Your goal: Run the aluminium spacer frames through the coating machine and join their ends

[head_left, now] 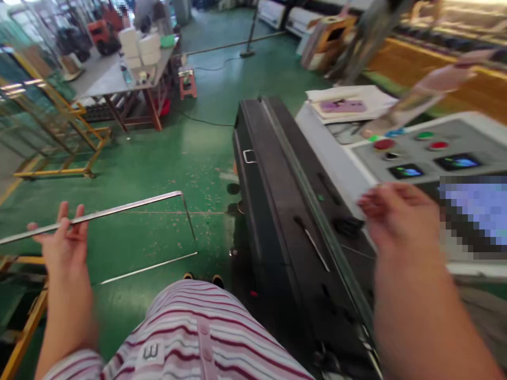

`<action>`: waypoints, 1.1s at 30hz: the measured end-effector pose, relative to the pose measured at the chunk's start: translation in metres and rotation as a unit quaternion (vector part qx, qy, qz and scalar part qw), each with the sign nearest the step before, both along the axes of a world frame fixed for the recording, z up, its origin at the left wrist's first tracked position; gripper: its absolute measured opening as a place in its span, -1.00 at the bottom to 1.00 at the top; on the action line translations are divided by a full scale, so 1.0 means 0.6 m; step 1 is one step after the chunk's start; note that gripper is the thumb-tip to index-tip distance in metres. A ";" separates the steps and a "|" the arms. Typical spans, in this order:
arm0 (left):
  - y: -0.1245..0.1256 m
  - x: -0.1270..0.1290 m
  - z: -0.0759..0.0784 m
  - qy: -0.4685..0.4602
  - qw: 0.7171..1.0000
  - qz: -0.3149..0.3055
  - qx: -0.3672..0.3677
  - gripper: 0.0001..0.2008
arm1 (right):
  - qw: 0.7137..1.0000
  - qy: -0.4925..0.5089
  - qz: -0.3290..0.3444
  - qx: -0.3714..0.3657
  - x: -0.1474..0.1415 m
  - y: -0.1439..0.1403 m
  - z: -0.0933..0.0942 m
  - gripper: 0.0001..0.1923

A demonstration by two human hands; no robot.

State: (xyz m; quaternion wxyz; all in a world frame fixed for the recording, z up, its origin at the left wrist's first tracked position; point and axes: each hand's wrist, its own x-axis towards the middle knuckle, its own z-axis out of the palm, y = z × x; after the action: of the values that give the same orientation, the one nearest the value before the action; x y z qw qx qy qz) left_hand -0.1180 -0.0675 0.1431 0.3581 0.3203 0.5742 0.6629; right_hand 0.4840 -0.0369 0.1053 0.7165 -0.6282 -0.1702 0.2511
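Head view: left hand (63,240), lower left of frame, holds a thin bent metal strip (119,210); thumb and fingers look closed on it near its left end, though blur hides the exact contact. The strip's long axis runs left to right across the green floor (158,158), then bends down at right toward frame centre. Right hand (400,214), fingers spread and holding nothing, hovers at the control panel (428,150) beside the black machine (285,211), well apart from the strip.

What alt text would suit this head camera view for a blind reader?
A person's left hand holds a bent metal strip over a green floor, while the right hand hovers, blurred, by a control panel beside a black machine.
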 end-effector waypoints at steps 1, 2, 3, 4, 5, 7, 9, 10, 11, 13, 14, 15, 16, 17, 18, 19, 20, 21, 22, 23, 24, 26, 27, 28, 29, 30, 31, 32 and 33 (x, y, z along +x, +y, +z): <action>-0.002 -0.006 -0.003 -0.008 1.000 0.004 0.017 -0.36 | 0.993 -0.004 0.115 0.019 -0.059 0.017 -0.005 -0.75; -0.004 -0.008 -0.004 -0.015 1.000 -0.013 0.019 -0.38 | 0.970 -0.022 0.235 0.053 -0.125 0.031 -0.011 -0.86; -0.005 -0.008 -0.003 -0.020 0.999 -0.022 0.025 -0.38 | 0.941 -0.043 0.324 0.086 -0.193 0.042 -0.019 -0.79; -0.006 -0.007 0.001 -0.025 0.999 -0.029 0.031 -0.36 | 0.917 -0.061 0.378 0.114 -0.260 0.052 -0.027 -0.69; -0.008 -0.006 0.006 -0.032 0.998 -0.027 0.041 -0.33 | 0.897 -0.082 0.409 0.146 -0.322 0.060 -0.034 -0.59; -0.013 -0.008 0.018 -0.065 0.996 -0.016 0.064 -0.27 | 0.862 -0.138 0.451 0.186 -0.424 0.076 -0.044 -0.27; -0.017 -0.017 0.031 -0.117 0.988 -0.008 0.099 -0.26 | 0.837 -0.192 0.469 0.203 -0.492 0.092 -0.047 0.05; -0.018 -0.023 0.036 -0.143 0.983 -0.012 0.115 -0.30 | 0.835 -0.209 0.465 0.206 -0.516 0.100 -0.046 0.10; -0.019 -0.030 0.041 -0.166 0.977 -0.016 0.133 -0.37 | 0.842 -0.215 0.449 0.208 -0.534 0.110 -0.043 0.07; -0.022 -0.040 0.042 -0.199 0.965 -0.035 0.166 -0.57 | 0.871 -0.204 0.392 0.217 -0.557 0.129 -0.032 -0.09; -0.025 -0.043 0.039 -0.207 0.962 -0.044 0.170 -0.66 | 0.886 -0.193 0.356 0.225 -0.563 0.139 -0.024 -0.14; -0.030 -0.042 0.035 -0.211 0.964 -0.060 0.152 -0.70 | 0.899 -0.182 0.322 0.235 -0.567 0.148 -0.016 -0.16; -0.037 -0.038 0.030 -0.208 0.968 -0.090 0.108 -0.68 | 0.905 -0.173 0.299 0.247 -0.569 0.157 -0.007 -0.14; -0.046 -0.032 0.025 -0.194 0.970 -0.139 0.041 -0.64 | 0.908 -0.167 0.286 0.258 -0.569 0.164 0.002 -0.10; -0.056 -0.023 0.024 -0.160 0.966 -0.199 -0.033 -0.61 | 0.907 -0.163 0.282 0.266 -0.568 0.170 0.010 -0.07; -0.065 -0.013 0.027 -0.099 0.956 -0.259 -0.093 -0.58 | 0.906 -0.162 0.284 0.270 -0.567 0.175 0.018 -0.05; -0.073 -0.003 0.036 -0.011 0.946 -0.302 -0.117 -0.55 | 0.903 -0.164 0.289 0.272 -0.565 0.178 0.026 -0.05; -0.078 0.005 0.050 0.096 0.939 -0.314 -0.099 -0.54 | 0.900 -0.169 0.295 0.273 -0.563 0.180 0.032 -0.05; -0.078 0.010 0.071 0.208 0.932 -0.293 -0.047 -0.55 | 0.897 -0.175 0.300 0.275 -0.562 0.181 0.038 -0.06; -0.071 0.013 0.097 0.310 0.917 -0.250 0.019 -0.56 | 0.893 -0.180 0.304 0.278 -0.561 0.182 0.044 -0.06; -0.059 0.014 0.125 0.387 0.897 -0.200 0.079 -0.55 | 0.889 -0.186 0.310 0.281 -0.561 0.182 0.049 -0.07; -0.020 0.014 0.183 0.471 0.858 -0.163 0.125 -0.49 | 0.882 -0.201 0.320 0.282 -0.564 0.182 0.059 -0.07; 0.005 0.015 0.208 0.492 0.845 -0.177 0.113 -0.47 | 0.879 -0.210 0.324 0.280 -0.566 0.181 0.064 -0.08; 0.030 0.017 0.229 0.502 0.835 -0.207 0.087 -0.46 | 0.877 -0.219 0.326 0.276 -0.568 0.179 0.069 -0.08; 0.053 0.019 0.245 0.501 0.828 -0.245 0.054 -0.47 | 0.875 -0.227 0.329 0.273 -0.571 0.178 0.073 -0.09; 0.073 0.023 0.257 0.490 0.824 -0.285 0.020 -0.49 | 0.874 -0.232 0.332 0.270 -0.573 0.176 0.077 -0.09; 0.090 0.027 0.264 0.470 0.822 -0.322 -0.010 -0.52 | 0.872 -0.234 0.335 0.269 -0.575 0.173 0.080 -0.09; 0.102 0.030 0.267 0.445 0.822 -0.354 -0.035 -0.54 | 0.870 -0.233 0.341 0.269 -0.577 0.170 0.083 -0.08; 0.109 0.032 0.268 0.421 0.822 -0.378 -0.055 -0.56 | 0.867 -0.232 0.347 0.270 -0.577 0.167 0.085 -0.07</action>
State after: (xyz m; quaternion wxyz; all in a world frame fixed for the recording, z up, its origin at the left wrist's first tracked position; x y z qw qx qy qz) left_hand -0.0986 -0.0019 0.3036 0.3213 0.7402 0.5384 0.2432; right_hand 0.1378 0.0634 0.1564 0.6647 -0.3503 -0.5998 0.2751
